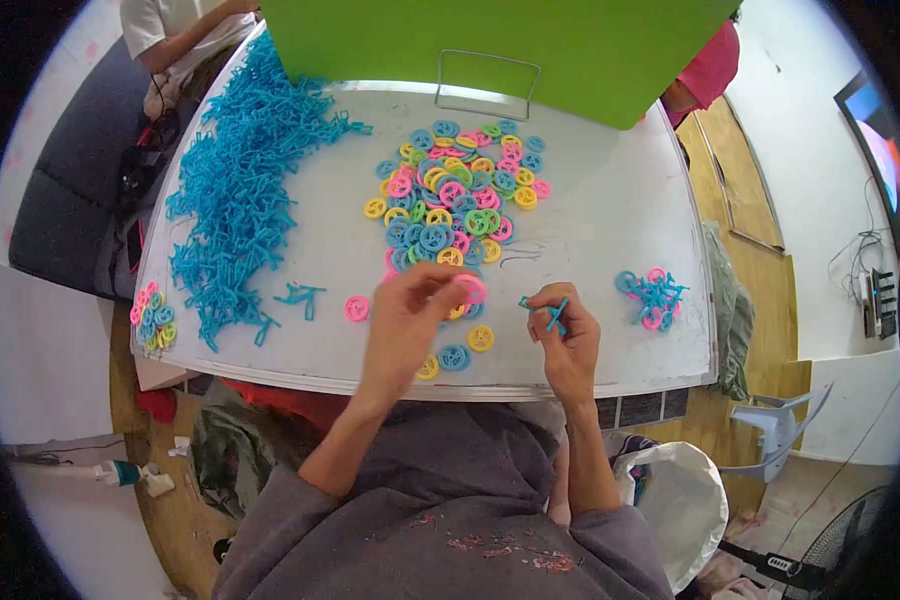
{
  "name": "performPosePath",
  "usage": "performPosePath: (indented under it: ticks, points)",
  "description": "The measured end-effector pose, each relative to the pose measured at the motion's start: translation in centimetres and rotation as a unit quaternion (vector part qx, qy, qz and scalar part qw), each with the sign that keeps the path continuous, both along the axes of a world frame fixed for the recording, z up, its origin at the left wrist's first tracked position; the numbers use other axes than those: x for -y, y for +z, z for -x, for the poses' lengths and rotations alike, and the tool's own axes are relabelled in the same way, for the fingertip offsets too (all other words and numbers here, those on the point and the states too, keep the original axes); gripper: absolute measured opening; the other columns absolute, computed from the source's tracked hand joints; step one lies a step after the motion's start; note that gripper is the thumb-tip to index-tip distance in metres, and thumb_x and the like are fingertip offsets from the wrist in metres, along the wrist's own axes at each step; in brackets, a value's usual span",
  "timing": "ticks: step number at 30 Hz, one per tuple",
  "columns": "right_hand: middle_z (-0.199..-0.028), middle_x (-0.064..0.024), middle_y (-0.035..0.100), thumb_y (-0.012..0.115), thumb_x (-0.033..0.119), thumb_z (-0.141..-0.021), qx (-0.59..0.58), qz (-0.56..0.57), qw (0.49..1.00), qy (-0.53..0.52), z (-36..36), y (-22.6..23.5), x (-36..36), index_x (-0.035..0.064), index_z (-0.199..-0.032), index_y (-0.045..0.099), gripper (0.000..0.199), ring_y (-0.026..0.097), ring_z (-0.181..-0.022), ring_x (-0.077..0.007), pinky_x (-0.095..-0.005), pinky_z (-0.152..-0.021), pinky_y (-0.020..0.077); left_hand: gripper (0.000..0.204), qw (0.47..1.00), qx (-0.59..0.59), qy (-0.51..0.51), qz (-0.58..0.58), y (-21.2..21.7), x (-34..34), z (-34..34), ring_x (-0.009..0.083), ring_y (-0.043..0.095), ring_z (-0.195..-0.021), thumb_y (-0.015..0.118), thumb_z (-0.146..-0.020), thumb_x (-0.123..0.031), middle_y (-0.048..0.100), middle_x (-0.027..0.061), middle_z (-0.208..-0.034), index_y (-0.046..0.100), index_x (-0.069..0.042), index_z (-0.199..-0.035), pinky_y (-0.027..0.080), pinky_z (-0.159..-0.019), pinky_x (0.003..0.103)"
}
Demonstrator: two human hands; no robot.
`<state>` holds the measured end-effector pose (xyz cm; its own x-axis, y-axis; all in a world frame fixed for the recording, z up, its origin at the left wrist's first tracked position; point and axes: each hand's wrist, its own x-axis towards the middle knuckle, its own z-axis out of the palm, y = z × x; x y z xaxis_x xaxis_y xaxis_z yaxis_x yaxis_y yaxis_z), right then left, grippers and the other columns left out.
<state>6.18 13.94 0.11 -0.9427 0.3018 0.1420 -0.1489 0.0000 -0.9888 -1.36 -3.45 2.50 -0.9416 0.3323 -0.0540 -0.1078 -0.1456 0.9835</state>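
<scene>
White table (340,240), green board (500,50), blue pieces (235,180), wheels (453,192)

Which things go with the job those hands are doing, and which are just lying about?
Part of the job, it seems:
pink wheel in the left hand
blue piece in the right hand
pile of colourful wheels
heap of blue pieces

Probably just about:
pale chair
fan
wall screen

No readable text, no legible labels, screen (875,135) (seen aslant) included
</scene>
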Motion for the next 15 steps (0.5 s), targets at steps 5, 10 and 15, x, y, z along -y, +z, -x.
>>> performPosePath:
  ticks: [5,10,15]
  points:
    - [-0.093,-0.0029,0.056,0.056,0.001,-0.091,-0.004,0.022,0.998,0.056,-0.3,0.5,-0.2,0.0005,-0.098,0.062,0.009,0.050,-0.077,-0.0084,-0.0212,-0.065,0.0419,0.015,0.993,0.036,-0.108,0.023,-1.1,-2.1,-0.7,0.0095,0.060,-0.084,0.058,-0.095,-0.015,0.064,0.0037,-0.089,0.059,-0.003,-0.103,0.049,-0.070,0.024]
    - [-0.090,-0.0042,0.056,0.061,0.015,-0.093,0.004,-0.018,0.998,0.054,-0.2,1.0,-0.4,-0.0016,-0.099,0.064,0.018,0.052,-0.072,-0.0099,-0.0225,-0.061,0.0416,0.014,0.990,0.064,-0.121,-0.043,-1.7,-2.5,-1.0,0.0099,0.061,-0.085,0.058,-0.095,-0.016,0.065,0.0034,-0.089,0.057,-0.003,-0.101,0.049,-0.071,0.024]
    - [-0.084,-0.0029,0.064,0.068,-0.002,-0.084,0.086,-0.033,0.993,-0.078,-0.5,0.7,-0.2,-0.0026,-0.098,0.066,0.014,0.056,-0.072,-0.0062,-0.0190,-0.064,0.0446,0.013,0.993,0.058,-0.102,-0.012,-1.4,-2.8,-1.3,0.0104,0.062,-0.085,0.058,-0.095,-0.015,0.065,0.0039,-0.090,0.057,-0.002,-0.099,0.050,-0.072,0.024]
